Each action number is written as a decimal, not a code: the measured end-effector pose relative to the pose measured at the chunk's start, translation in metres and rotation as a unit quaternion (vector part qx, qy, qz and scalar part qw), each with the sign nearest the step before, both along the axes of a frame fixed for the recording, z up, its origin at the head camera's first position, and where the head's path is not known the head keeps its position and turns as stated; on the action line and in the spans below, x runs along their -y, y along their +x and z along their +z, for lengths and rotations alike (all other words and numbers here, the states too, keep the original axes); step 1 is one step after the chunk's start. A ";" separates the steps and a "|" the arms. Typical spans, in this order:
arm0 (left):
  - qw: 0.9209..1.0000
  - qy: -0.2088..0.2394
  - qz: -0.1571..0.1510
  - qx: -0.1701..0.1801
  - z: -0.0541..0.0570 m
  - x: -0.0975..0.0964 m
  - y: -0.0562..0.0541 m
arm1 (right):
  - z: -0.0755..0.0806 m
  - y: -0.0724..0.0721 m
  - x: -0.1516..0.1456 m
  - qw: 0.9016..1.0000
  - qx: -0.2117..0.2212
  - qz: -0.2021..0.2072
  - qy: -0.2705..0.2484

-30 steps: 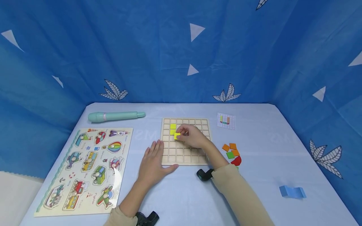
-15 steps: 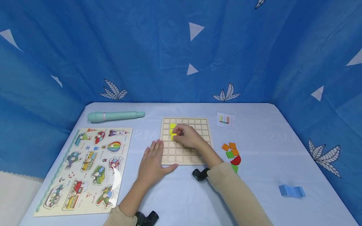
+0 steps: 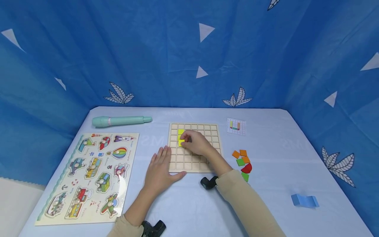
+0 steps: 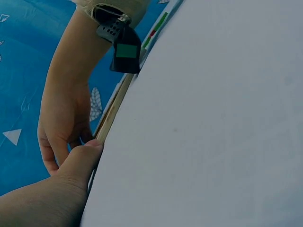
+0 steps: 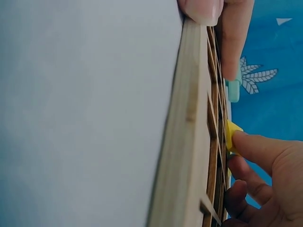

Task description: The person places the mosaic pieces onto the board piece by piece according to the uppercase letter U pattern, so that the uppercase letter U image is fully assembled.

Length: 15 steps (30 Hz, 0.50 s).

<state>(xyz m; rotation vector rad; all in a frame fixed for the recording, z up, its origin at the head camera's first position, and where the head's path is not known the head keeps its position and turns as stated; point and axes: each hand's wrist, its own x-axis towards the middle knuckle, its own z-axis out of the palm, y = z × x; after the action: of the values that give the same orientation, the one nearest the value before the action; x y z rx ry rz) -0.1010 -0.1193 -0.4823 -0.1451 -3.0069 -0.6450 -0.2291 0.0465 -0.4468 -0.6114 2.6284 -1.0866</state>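
A yellow tile (image 3: 181,143) is pinched by the nearer right hand (image 3: 196,142); from the spread left hand (image 3: 158,172), it is held toward the counter's (image 3: 272,144) far right corner.

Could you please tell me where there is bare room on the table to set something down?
The table is free right of the card and loose tiles, beyond the blue block; also in front of the grid board, between the sleeves. Crowded: the board, with left hand and right hand at it, and the left side, under the picture puzzle.
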 end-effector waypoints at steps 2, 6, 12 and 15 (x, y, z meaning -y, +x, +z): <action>1.000 0.000 0.000 0.000 0.000 0.000 0.000 | 0.000 0.000 0.000 1.000 -0.003 0.002 0.003; 1.000 0.000 -0.001 0.002 0.001 0.000 0.000 | 0.000 0.000 0.001 1.000 -0.005 0.002 0.011; 1.000 0.000 -0.001 0.000 0.002 0.000 0.000 | 0.000 0.001 0.001 1.000 -0.009 0.005 0.019; 1.000 0.001 0.000 0.002 0.002 0.000 0.000 | 0.000 0.001 0.001 1.000 -0.011 0.006 0.020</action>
<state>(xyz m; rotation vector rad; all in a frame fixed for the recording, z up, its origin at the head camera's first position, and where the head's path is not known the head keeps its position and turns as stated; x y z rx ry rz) -0.1006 -0.1189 -0.4804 -0.1434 -3.0109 -0.6494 -0.2283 0.0457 -0.4465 -0.6348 2.6548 -1.0261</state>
